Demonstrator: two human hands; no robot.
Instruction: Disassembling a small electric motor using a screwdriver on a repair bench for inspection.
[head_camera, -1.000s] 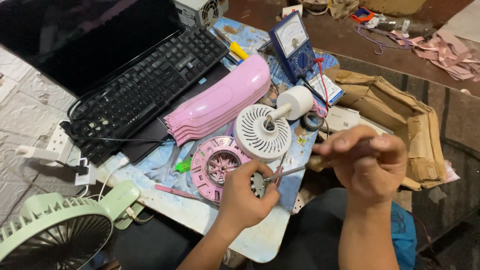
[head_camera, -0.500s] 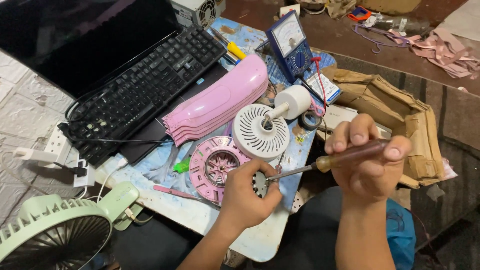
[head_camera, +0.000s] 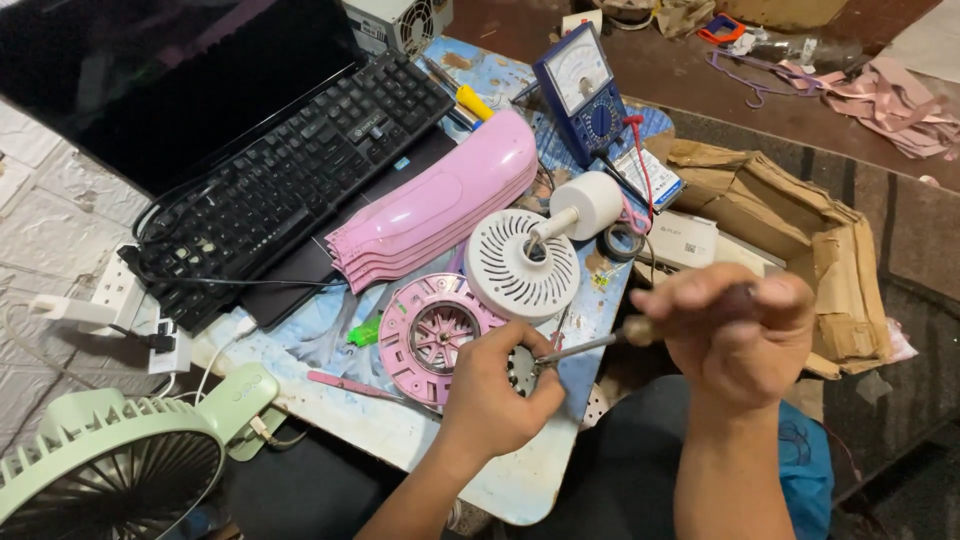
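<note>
The small dark metal round part (head_camera: 521, 370) is mostly hidden inside the curled left hand (head_camera: 497, 392), so its shape is hard to make out. The blurred right hand (head_camera: 738, 330) is closed around the wooden-handled screwdriver (head_camera: 600, 345), whose thin steel shaft lies nearly level, tip pointing left into the part. Both sit just beside the pink round plastic fan housing (head_camera: 435, 335).

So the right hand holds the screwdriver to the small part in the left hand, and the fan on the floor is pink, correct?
Not quite. In the head view the fan is pale green. The right hand does hold the screwdriver to the small part in the left hand.
</note>
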